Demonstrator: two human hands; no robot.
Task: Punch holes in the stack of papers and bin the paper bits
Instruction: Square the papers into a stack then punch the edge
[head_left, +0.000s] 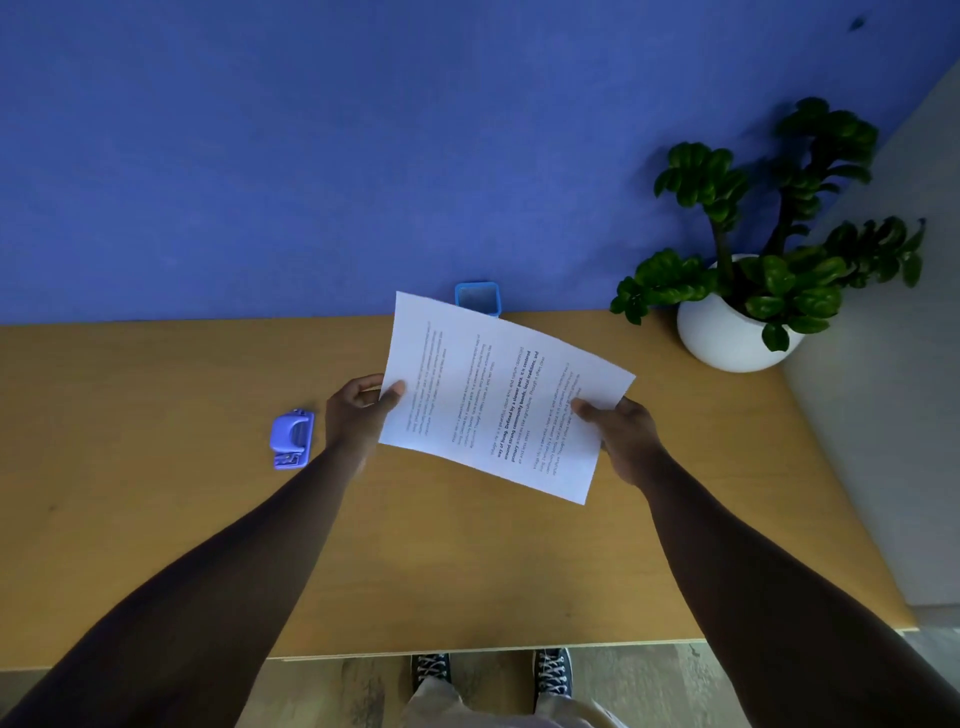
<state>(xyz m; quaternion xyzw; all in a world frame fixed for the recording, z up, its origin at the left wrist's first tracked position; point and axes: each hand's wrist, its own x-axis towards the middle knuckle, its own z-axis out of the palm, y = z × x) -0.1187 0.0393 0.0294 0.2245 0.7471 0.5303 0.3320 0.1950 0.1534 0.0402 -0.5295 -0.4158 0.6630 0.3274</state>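
- You hold the stack of papers lifted above the middle of the desk, printed side up and turned at an angle, its far corner reaching in front of the blue bin.
- Your left hand grips the stack's left edge, thumb on top and fingers curled underneath, pinched on the sheets.
- Your right hand clamps the right edge the same way, thumb pressed on the print, fingers hidden below.
- The near right corner of the stack hangs free, with bare desk beneath it.
- The hole punch sits on the desk to the left of your left hand, near it but apart.
- The blue bin stands at the desk's far edge against the blue wall, partly hidden behind the stack.
- A potted plant in a white pot takes the far right corner, apart from the papers.
- Open desk lies on the left and along the near edge, where your shoes show below.
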